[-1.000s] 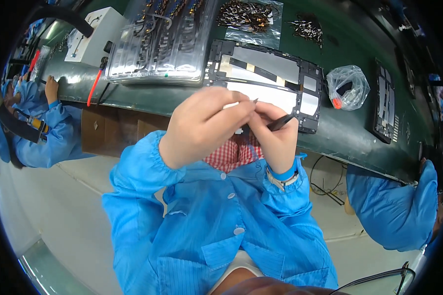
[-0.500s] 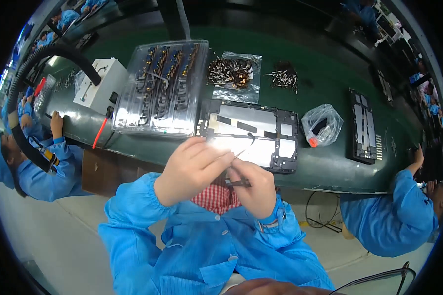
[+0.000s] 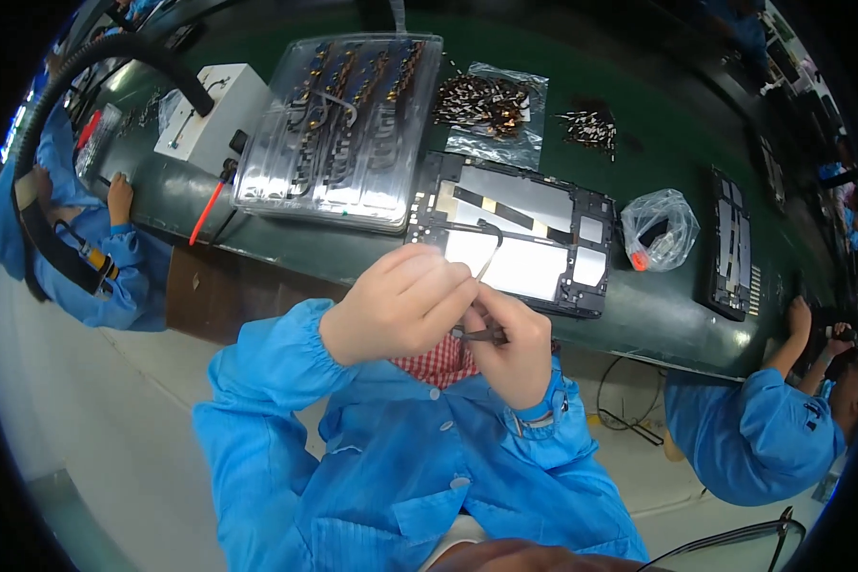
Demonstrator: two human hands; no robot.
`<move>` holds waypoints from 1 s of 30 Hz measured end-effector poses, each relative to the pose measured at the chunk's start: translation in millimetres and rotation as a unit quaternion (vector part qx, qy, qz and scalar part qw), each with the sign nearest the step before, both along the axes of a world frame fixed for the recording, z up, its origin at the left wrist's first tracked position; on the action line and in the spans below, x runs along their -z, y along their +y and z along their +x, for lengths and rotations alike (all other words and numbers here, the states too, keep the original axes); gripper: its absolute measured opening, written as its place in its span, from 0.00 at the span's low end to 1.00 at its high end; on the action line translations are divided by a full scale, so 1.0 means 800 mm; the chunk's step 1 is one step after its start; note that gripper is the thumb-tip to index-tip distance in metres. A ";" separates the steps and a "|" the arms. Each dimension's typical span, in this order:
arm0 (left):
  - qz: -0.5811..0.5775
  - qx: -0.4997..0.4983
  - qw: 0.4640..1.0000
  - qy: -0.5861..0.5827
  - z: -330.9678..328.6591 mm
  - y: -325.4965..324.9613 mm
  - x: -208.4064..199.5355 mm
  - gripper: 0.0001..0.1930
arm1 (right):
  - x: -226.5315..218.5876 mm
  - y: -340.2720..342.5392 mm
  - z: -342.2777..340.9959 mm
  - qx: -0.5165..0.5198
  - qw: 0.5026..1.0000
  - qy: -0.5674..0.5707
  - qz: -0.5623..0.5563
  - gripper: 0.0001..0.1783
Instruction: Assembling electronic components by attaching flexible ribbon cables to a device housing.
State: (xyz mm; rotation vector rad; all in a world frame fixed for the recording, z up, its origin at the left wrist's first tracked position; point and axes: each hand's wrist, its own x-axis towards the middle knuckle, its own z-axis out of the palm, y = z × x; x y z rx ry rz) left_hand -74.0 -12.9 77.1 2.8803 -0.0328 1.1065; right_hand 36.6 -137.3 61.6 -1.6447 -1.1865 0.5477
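Observation:
In front of my chest, my left hand (image 3: 391, 305) and my right hand (image 3: 515, 353) meet at the fingertips, both closed. Rising from between them is a thin pale strip (image 3: 487, 267) with a black curved end, over the near part of an opened flat device (image 3: 591, 232). My left fingers pinch at its lower end. A dark slim tool (image 3: 484, 335), possibly tweezers, lies in my right hand; its tip is hidden by the fingers. The device has a black frame, silver plates and dark bands.
Left of the device stands a clear tray (image 3: 372, 205) of small flex parts. Behind it are two piles of small parts (image 3: 486, 105) (image 3: 589, 126). A plastic bag (image 3: 660, 229) and a second device (image 3: 731, 243) sit rightward. A white box (image 3: 214, 112) carries a black hose. Co-workers flank me.
The whole view has shifted, so the bench things appear higher and further right. My hands stay together at the strip, with only slight change in the fingers.

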 end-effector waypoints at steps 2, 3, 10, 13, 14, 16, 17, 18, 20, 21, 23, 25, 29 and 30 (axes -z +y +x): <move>-0.013 -0.002 1.000 0.008 -0.003 0.000 0.004 0.15 | 0.001 -0.001 -0.001 -0.011 1.000 0.021 0.006 0.14; -0.026 0.004 1.000 0.013 -0.006 -0.001 0.007 0.14 | 0.002 -0.003 -0.002 -0.013 1.000 0.024 0.005 0.14; -0.116 -0.274 0.952 -0.077 -0.096 -0.003 0.012 0.10 | 0.031 -0.023 -0.005 -0.125 0.985 0.110 -0.051 0.19; -0.186 -0.510 0.826 -0.155 -0.176 0.026 0.045 0.05 | 0.047 -0.033 -0.009 -0.130 0.981 0.110 -0.094 0.19; -0.198 -0.577 0.780 -0.140 -0.204 0.039 0.062 0.05 | 0.056 -0.035 -0.009 -0.126 0.981 0.121 -0.084 0.20; -0.155 -0.666 0.726 -0.071 -0.250 0.063 0.099 0.06 | 0.059 -0.032 -0.011 -0.125 0.980 0.134 -0.074 0.20; -0.154 -0.669 0.724 -0.070 -0.277 0.072 0.121 0.06 | 0.058 -0.030 -0.013 -0.124 0.980 0.134 -0.077 0.20; -0.106 -0.685 0.720 -0.008 -0.303 0.079 0.144 0.07 | 0.056 -0.028 -0.014 -0.123 0.980 0.132 -0.079 0.21; -0.058 -0.696 0.713 0.053 -0.322 0.086 0.165 0.08 | 0.047 -0.025 -0.015 -0.129 0.981 0.125 -0.075 0.20; -0.087 -0.712 0.692 0.078 -0.322 0.086 0.168 0.10 | 0.045 -0.023 -0.015 -0.133 0.982 0.118 -0.070 0.20; -0.116 -0.726 0.670 0.101 -0.318 0.082 0.167 0.11 | 0.045 -0.021 -0.016 -0.126 0.983 0.119 -0.064 0.18; -0.122 -0.683 0.718 0.058 -0.280 0.067 0.136 0.10 | 0.044 -0.019 -0.019 -0.118 0.984 0.119 -0.057 0.16; -0.283 -0.395 0.869 -0.091 -0.144 -0.011 0.048 0.15 | 0.047 -0.017 -0.022 -0.123 0.974 0.180 -0.056 0.15; -0.403 -0.315 0.855 -0.093 -0.115 -0.029 0.033 0.20 | 0.047 -0.017 -0.022 -0.133 0.968 0.209 -0.046 0.15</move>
